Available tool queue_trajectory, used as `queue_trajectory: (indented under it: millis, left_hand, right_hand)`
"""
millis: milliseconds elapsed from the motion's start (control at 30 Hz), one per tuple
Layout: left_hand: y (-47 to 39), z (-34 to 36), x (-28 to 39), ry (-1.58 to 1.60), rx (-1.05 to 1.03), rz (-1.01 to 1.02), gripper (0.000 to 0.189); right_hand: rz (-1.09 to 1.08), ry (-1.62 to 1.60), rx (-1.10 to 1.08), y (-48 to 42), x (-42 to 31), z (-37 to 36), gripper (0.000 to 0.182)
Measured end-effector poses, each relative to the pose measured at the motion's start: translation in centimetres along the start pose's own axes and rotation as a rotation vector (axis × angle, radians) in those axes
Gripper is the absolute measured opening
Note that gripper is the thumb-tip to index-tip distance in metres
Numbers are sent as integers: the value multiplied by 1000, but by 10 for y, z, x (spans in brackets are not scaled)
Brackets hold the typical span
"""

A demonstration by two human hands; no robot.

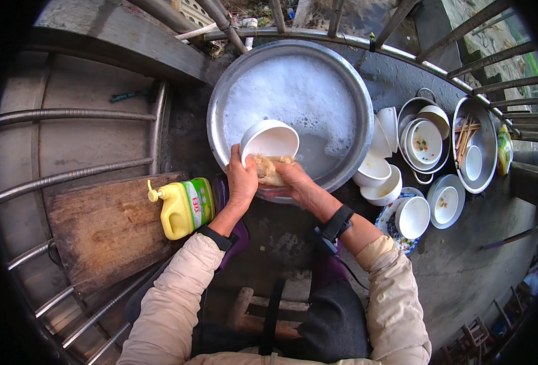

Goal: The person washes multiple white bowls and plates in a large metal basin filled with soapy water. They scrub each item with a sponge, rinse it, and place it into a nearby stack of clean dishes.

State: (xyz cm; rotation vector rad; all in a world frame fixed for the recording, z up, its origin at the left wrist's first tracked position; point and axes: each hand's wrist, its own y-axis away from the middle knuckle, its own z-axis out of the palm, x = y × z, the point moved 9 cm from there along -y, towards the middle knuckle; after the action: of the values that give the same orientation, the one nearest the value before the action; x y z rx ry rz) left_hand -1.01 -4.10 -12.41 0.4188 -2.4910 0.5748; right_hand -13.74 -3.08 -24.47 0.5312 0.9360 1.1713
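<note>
A white bowl (273, 137) is tilted over the near side of a large metal basin (366, 123) that holds sudsy water (291, 86). My left hand (242, 178) grips the bowl by its left side. In my right hand (294, 180) is a tan fibrous scrubber (269, 169), pressed at the bowl's lower rim. The fingertips of my right hand are partly hidden by the scrubber.
Stacked white bowls (378, 171) stand right of the basin, beside a metal pot (405, 114) of bowls and an oval metal basin (490, 150) with chopsticks (466, 137). At left, a yellow detergent jug (177, 212) stands by a wooden board (109, 232). Metal railings (342, 39) curve behind.
</note>
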Motion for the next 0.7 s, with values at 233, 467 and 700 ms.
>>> queue_trajectory:
  millis: [233,467,700]
  left_hand:
    - [6,26,-54,517,-266,-757,28]
    - [34,43,-63,909,-334,-1335,33]
    - [32,52,-66,949,-465,-1200,29]
  right_hand:
    - [-311,1537,293,6,-58,-28,50]
    - [-782,1861,834,31,-108,-32,43]
    - [-846,1888,606,5,-69,-26,36]
